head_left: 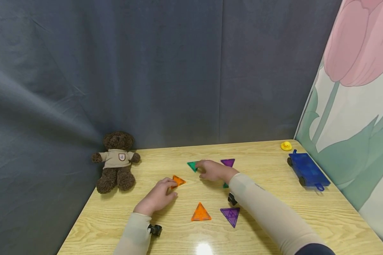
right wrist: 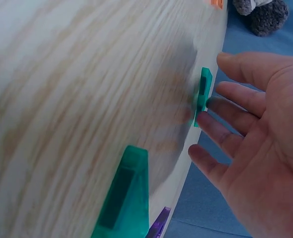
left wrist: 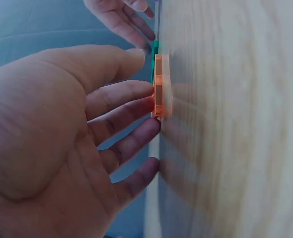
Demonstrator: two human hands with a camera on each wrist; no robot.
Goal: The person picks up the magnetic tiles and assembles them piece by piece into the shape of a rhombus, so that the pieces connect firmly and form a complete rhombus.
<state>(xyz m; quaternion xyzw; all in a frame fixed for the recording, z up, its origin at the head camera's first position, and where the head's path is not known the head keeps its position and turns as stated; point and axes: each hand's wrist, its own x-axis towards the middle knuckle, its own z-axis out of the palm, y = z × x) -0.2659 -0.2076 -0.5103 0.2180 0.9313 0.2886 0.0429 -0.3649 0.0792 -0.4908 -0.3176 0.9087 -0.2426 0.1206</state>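
My left hand [head_left: 159,194] rests its fingertips on a translucent orange triangle tile [head_left: 178,181] lying flat on the table. In the left wrist view its fingers stretch loosely to that orange tile [left wrist: 159,89], thumb held apart. Farther back, my right hand [head_left: 214,170] touches a green triangle tile [head_left: 192,165] with its fingertips. The right wrist view shows those fingers spread at the green tile [right wrist: 203,96], the thumb off it. A second green tile [right wrist: 121,198] lies nearer that wrist, mostly hidden by the right arm in the head view.
Nearer me lie another orange triangle [head_left: 200,213] and a purple one [head_left: 231,215]; a second purple triangle [head_left: 228,162] is behind the right wrist. A teddy bear [head_left: 117,163] sits at left. A blue wheeled cart [head_left: 307,170] and yellow duck [head_left: 286,146] stand at right.
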